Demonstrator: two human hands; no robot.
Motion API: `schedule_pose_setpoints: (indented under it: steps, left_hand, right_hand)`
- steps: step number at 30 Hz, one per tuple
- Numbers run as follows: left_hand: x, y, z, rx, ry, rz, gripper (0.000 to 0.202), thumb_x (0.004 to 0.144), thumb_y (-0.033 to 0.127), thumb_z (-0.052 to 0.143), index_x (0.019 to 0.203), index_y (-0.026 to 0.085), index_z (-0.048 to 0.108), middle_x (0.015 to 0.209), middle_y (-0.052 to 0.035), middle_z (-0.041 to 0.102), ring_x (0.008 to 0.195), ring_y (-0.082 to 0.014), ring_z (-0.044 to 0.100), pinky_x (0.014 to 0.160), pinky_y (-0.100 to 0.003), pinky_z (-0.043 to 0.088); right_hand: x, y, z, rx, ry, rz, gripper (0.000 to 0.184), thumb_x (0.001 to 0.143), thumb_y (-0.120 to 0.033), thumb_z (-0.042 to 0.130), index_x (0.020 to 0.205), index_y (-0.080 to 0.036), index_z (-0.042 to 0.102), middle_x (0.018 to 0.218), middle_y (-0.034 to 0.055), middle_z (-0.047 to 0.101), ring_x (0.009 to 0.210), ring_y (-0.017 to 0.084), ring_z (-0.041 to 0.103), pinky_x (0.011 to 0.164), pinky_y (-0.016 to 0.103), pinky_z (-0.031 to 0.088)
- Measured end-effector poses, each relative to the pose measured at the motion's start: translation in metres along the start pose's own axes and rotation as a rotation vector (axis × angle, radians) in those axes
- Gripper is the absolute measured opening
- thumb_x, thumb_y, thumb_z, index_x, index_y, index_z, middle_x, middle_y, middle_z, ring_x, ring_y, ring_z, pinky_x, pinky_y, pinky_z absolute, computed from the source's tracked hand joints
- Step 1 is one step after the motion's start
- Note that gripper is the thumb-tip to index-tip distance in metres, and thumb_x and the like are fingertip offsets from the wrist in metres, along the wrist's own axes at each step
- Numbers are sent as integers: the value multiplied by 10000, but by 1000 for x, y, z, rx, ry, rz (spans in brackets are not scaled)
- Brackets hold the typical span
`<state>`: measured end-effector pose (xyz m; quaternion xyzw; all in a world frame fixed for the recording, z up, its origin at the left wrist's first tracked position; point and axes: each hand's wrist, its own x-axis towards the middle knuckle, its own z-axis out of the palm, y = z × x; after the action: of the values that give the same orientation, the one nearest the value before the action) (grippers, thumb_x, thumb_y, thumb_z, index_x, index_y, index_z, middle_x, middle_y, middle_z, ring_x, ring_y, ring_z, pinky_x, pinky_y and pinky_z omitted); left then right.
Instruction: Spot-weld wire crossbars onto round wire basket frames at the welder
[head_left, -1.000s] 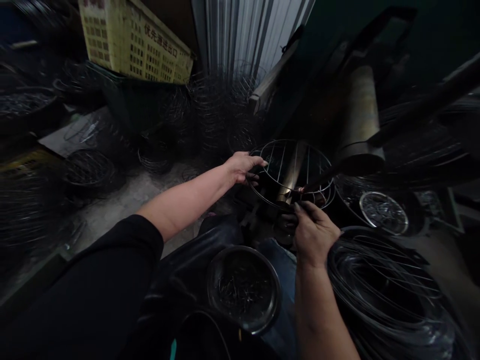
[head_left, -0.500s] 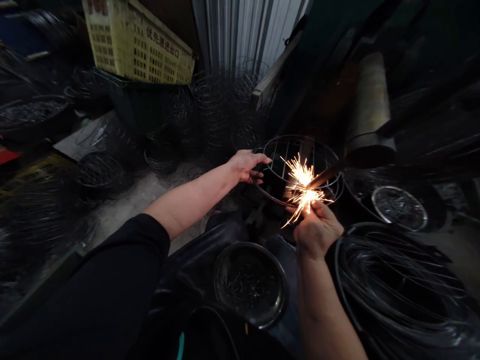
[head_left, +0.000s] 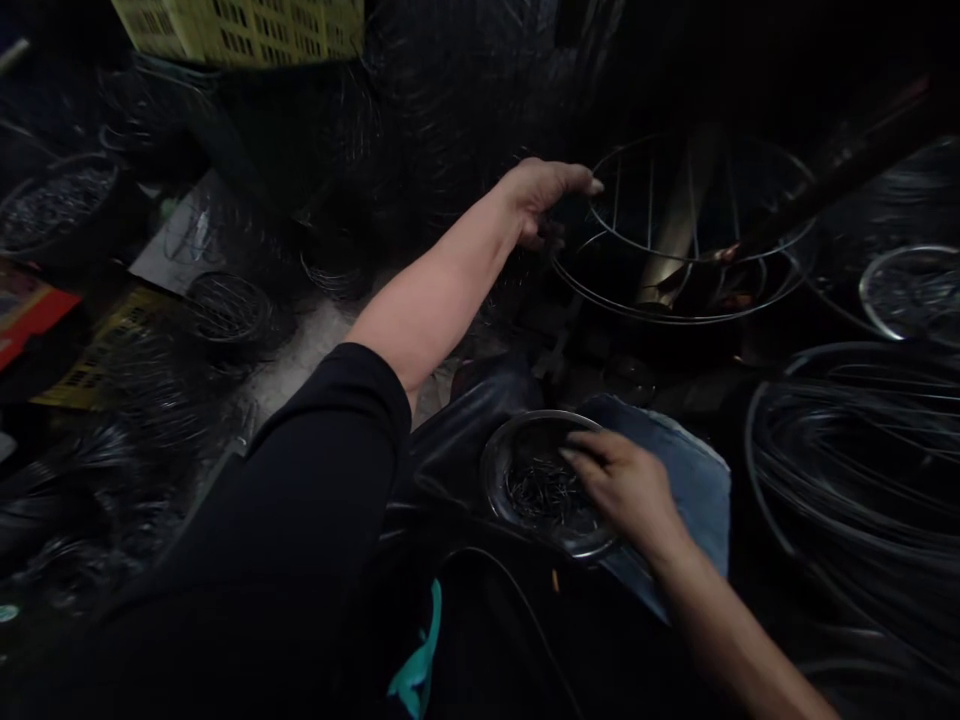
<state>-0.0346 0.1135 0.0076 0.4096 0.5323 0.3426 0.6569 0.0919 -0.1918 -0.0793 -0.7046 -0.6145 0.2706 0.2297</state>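
Note:
My left hand (head_left: 544, 200) reaches forward to a round wire cage frame (head_left: 694, 190) of rings and straight rods, and its fingers wrap the frame's near edge. A dark rod-shaped tool (head_left: 825, 180) slants in from the right, and its tip sits inside the frame, next to a metal cylinder (head_left: 679, 220). My right hand (head_left: 622, 490) is low, fingers spread over a round steel bowl (head_left: 499, 470) of short dark wire pieces (head_left: 544, 490). Nothing shows between those fingers.
Blue denim cloth (head_left: 694, 470) lies across my lap under the bowl. A large coil of dark wire (head_left: 847, 470) fills the lower right. Stacked wire cages (head_left: 427, 100) and a yellow plastic crate (head_left: 240, 30) stand behind, with more wire frames on the concrete floor (head_left: 300, 350) to the left.
The sparks are gone. My right hand has dropped from the frame to the bowl. The view has tilted downward and darkened, and the frame sits higher in the picture.

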Motion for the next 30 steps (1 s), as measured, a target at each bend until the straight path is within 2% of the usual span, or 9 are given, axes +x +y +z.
schedule_pose_setpoints:
  steps: [3, 6, 8, 11, 16, 23, 25, 27, 30]
  left_hand:
    - [0, -6, -2, 13, -63, -93, 327, 676, 296, 840, 901, 209, 620, 1087, -103, 607, 1163, -385, 490, 937, -525, 434]
    - [-2, -12, -7, -50, -56, -156, 329, 651, 187, 807, 910, 186, 603, 1100, -103, 559, 1167, -402, 487, 922, -518, 452]
    - [-4, -14, -9, -102, -33, -180, 377, 609, 131, 810, 917, 186, 599, 1116, -107, 544, 1171, -411, 477, 921, -521, 455]
    - [-12, -13, -6, -102, 13, -175, 433, 583, 103, 822, 943, 184, 595, 1152, -103, 525, 1176, -413, 475, 919, -531, 451]
    - [-27, -7, 4, 0, 47, -149, 251, 775, 180, 734, 976, 151, 586, 1164, -98, 493, 1200, -399, 500, 908, -532, 451]
    - [-23, -14, 0, -74, 64, -109, 423, 581, 90, 849, 907, 166, 590, 1152, -113, 557, 1114, -396, 544, 876, -531, 499]
    - [-23, -15, 0, -85, 67, -111, 396, 587, 87, 836, 888, 162, 590, 1153, -122, 564, 1097, -392, 554, 859, -534, 507]
    - [-25, -16, 0, -73, 69, -108, 337, 618, 103, 817, 857, 154, 585, 1151, -132, 567, 1066, -379, 569, 834, -534, 520]
    - [-32, -18, 0, -61, 66, -87, 269, 654, 117, 790, 811, 146, 573, 1157, -141, 572, 1030, -350, 578, 801, -510, 540]
  right_hand:
    - [-11, -12, 28, -315, -341, 76, 264, 849, -221, 579, 992, -188, 797, 991, 97, 729, 907, 226, 705, 769, 301, 530]
    - [-13, -21, 44, -503, -465, 104, 256, 874, -191, 541, 894, -163, 794, 1045, 123, 701, 951, 226, 691, 696, 277, 496]
    - [-14, -20, 46, -492, -444, 100, 270, 870, -164, 522, 859, -176, 791, 1047, 115, 705, 951, 217, 689, 702, 267, 490]
    - [-15, -10, 46, -277, -311, 148, 290, 842, -139, 535, 945, -191, 801, 1038, 104, 743, 960, 229, 703, 828, 292, 516]
    - [-12, -3, 54, -58, -255, 200, 350, 816, -138, 554, 1076, -170, 787, 1095, 106, 774, 1066, 259, 712, 953, 337, 518]
    - [-10, -21, 71, 102, -216, 257, 296, 696, -105, 604, 911, -159, 801, 1026, 135, 782, 1048, 290, 721, 982, 373, 508]
    - [-9, -20, 68, 183, -202, 282, 242, 686, -137, 627, 860, -173, 792, 954, 107, 789, 976, 269, 738, 918, 356, 541]
    - [-8, -15, 59, 254, -194, 325, 179, 692, -232, 676, 827, -165, 773, 765, 82, 766, 757, 243, 741, 730, 335, 576]
    - [-9, -9, 38, 527, -209, 481, 331, 601, -399, 789, 793, -137, 723, 515, 34, 653, 428, 169, 583, 451, 264, 463]
